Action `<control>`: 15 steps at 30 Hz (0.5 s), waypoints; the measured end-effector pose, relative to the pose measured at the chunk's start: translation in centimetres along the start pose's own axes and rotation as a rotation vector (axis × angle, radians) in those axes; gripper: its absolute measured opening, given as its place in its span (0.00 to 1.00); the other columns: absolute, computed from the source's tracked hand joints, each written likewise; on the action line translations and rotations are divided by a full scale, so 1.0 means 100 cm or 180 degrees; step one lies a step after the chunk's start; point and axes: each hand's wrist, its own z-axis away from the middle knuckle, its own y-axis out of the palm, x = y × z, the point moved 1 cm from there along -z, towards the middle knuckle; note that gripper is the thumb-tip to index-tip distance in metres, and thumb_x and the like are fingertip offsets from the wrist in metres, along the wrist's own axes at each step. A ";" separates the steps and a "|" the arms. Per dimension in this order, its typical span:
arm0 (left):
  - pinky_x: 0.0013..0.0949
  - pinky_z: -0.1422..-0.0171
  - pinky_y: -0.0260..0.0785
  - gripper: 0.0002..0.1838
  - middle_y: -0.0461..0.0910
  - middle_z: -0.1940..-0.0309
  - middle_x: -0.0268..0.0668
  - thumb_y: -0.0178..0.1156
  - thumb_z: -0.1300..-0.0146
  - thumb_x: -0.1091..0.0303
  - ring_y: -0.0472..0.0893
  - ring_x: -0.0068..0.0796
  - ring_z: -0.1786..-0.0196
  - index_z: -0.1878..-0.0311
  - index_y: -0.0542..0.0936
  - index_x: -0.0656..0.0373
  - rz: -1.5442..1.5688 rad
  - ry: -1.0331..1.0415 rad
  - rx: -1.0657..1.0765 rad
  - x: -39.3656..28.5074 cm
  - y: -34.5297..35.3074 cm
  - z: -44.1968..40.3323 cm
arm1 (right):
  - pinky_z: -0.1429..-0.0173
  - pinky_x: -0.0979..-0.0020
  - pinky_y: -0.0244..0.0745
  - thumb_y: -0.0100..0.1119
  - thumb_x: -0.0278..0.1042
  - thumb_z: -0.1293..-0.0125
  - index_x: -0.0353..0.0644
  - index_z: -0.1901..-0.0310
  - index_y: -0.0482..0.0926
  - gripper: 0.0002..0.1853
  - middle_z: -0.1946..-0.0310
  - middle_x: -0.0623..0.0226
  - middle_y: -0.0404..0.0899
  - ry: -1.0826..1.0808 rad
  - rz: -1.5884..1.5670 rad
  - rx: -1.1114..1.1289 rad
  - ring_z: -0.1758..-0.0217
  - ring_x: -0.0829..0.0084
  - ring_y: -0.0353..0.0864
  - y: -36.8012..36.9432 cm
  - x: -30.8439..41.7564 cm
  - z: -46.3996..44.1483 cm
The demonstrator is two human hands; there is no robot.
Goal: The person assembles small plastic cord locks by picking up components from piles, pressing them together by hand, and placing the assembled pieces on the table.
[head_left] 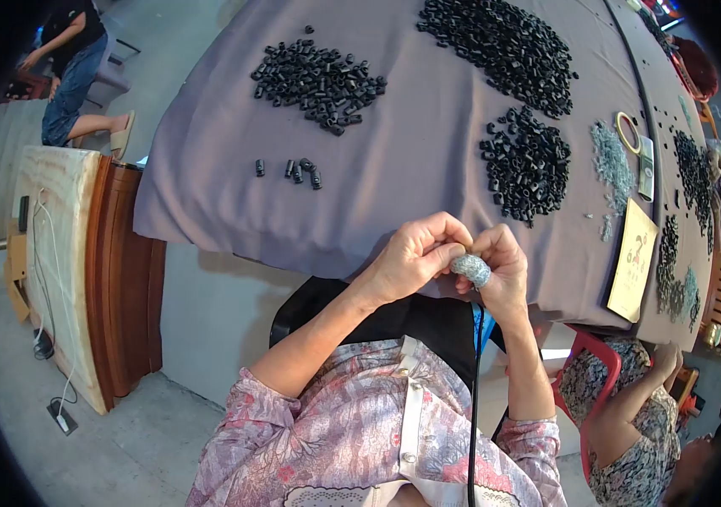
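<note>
My left hand [415,260] is closed in a pinch, with its thumb and index finger meeting my right fingertips just over the table's near edge. My right hand [506,269] is closed too, its fingers curled inward. A rounded, mottled grey-white piece [470,270] shows between the hands at my right thumb; I cannot tell whether it is held or worn as a thumb cover. Whatever the fingertips pinch is too small or hidden. Ahead of the hands lies a pile of short black cylindrical parts [526,165]. Several single black parts [296,171] lie farther left.
Two more piles of black parts, one left [318,84] and one larger [504,51], lie on the grey cloth [411,144]. To the right are clear small pieces [612,160], a ring [628,133] and a yellowish booklet [633,262]. Other people sit at right and upper left.
</note>
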 end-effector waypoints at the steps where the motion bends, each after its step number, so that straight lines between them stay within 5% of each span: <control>1: 0.18 0.70 0.63 0.08 0.75 0.71 0.29 0.53 0.37 0.75 0.70 0.11 0.72 0.56 0.70 0.61 0.0082 -0.0017 0.0046 0.000 -0.001 0.000 | 0.77 0.83 0.71 0.63 0.25 0.44 0.39 0.67 0.71 0.08 0.81 0.74 0.74 -0.0072 0.0126 0.0054 0.79 0.86 0.73 0.001 0.002 0.002; 4: 0.17 0.70 0.62 0.15 0.75 0.71 0.30 0.54 0.38 0.75 0.70 0.11 0.72 0.51 0.61 0.58 0.0140 -0.0091 0.0241 -0.006 -0.006 -0.001 | 0.73 0.82 0.72 0.61 0.21 0.45 0.39 0.53 0.75 0.16 0.78 0.73 0.78 -0.0262 0.0774 0.0327 0.76 0.86 0.75 0.001 0.003 0.006; 15: 0.17 0.72 0.62 0.12 0.74 0.73 0.26 0.57 0.37 0.63 0.69 0.11 0.74 0.55 0.68 0.56 0.0308 -0.0071 0.0334 -0.004 -0.011 0.000 | 0.71 0.77 0.72 0.59 0.25 0.44 0.40 0.57 0.71 0.13 0.76 0.63 0.82 -0.0466 0.1730 0.0539 0.77 0.78 0.79 0.005 0.024 -0.002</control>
